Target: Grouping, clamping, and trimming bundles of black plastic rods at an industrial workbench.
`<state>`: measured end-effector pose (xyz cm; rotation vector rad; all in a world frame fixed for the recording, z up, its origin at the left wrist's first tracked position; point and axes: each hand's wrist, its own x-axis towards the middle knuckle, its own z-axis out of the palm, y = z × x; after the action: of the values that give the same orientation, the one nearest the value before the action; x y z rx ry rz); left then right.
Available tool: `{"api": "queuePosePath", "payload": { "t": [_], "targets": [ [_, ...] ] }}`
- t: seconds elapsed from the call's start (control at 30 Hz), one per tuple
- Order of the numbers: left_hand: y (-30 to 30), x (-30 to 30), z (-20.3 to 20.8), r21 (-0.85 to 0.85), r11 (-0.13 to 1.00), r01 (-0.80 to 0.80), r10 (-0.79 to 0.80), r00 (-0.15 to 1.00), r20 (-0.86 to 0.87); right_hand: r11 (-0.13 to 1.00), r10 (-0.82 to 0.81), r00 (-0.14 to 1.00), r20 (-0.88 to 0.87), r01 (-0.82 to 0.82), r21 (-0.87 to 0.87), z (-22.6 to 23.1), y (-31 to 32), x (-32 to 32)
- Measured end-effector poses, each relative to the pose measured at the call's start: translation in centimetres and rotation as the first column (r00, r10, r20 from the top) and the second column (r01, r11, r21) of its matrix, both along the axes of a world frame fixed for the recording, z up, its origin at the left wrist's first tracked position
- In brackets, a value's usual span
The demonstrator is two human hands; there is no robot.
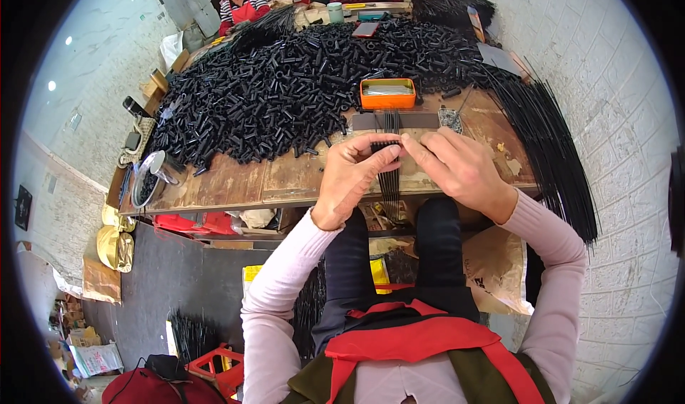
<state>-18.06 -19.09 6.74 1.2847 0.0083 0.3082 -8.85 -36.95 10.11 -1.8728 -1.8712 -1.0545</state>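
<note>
Over the table's front edge, my left hand (348,179) is closed round a flat row of thin black rods (389,188), thumb on the near side. A dark ribbed band (385,147) crosses the rods between its thumb and fingers. My right hand (462,167) is pinched at the right end of that band, its fingertips almost touching the left hand's. Whatever lies in this pinch is too small to make out. The rods' far ends reach over a grey strip (422,121), and their near ends hang toward my knees.
A large heap of short black tubes (271,94) covers much of the wooden table (300,183). Beyond my hands are an orange tin (387,102) of thin pale sticks and a small clear box (450,119). Long black rods (553,147) overhang the right edge. A person (242,6) sits far left.
</note>
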Motion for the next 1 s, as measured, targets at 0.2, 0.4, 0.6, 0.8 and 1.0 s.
{"api": "queuePosePath", "payload": {
  "t": [0.2,0.4,0.6,0.8,1.0],
  "targets": [
    [0.1,0.1,-0.5,0.032,0.999,0.038,-0.038,0.999,-0.003,0.992,0.126,0.981,-0.144,-0.127,0.002,0.6,0.3,1.6],
    [0.7,-0.1,-0.3,-0.015,1.000,0.019,-0.019,1.000,0.005,0.996,0.070,0.968,-0.239,-0.055,0.068,-0.2,-1.2,2.5],
    [0.7,0.1,0.4,0.040,0.997,0.058,-0.058,0.998,-0.021,0.999,0.032,0.987,-0.157,-0.028,0.028,1.2,-1.7,2.2],
    [2.3,-0.4,-0.1,-0.019,0.967,0.254,-0.254,0.967,0.006,0.990,0.137,0.965,-0.225,-0.127,0.056,0.6,-1.2,3.1],
    [2.3,-0.4,-0.2,0.011,0.960,0.281,-0.281,0.959,-0.026,0.993,0.115,0.986,-0.118,-0.113,0.024,0.7,-1.3,1.9]
  ]
}}
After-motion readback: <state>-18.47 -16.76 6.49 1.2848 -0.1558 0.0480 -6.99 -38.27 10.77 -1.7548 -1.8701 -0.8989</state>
